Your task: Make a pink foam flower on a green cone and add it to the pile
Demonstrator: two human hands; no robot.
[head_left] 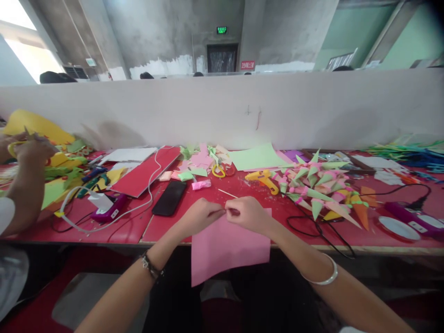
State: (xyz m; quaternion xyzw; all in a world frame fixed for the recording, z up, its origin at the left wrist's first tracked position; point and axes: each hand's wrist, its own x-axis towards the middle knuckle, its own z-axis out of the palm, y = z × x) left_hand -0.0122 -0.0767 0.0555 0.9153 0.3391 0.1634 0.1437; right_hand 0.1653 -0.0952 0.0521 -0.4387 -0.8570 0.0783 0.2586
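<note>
My left hand [201, 216] and my right hand [248, 213] meet at the fingertips over the table's near side. Both are closed in a pinch; whatever sits between the fingers is too small or hidden to name. Below them a sheet of pink paper [231, 247] hangs over the table edge, its upper part covered by the hands. Just beyond the fingertips lies a thin pale stick [227, 193]. A black phone [169, 198] is left of my left hand. Ahead of my right hand rests a yellow hot glue gun [263, 179].
Folded paper cones [315, 185] pile up at right, near a black cable, a white dish [398, 228] and a purple power strip [416, 218]. Yellow-handled scissors [218, 171] and green sheets [256, 157] lie behind. At left, a co-worker's hands [33, 148] hold scissors.
</note>
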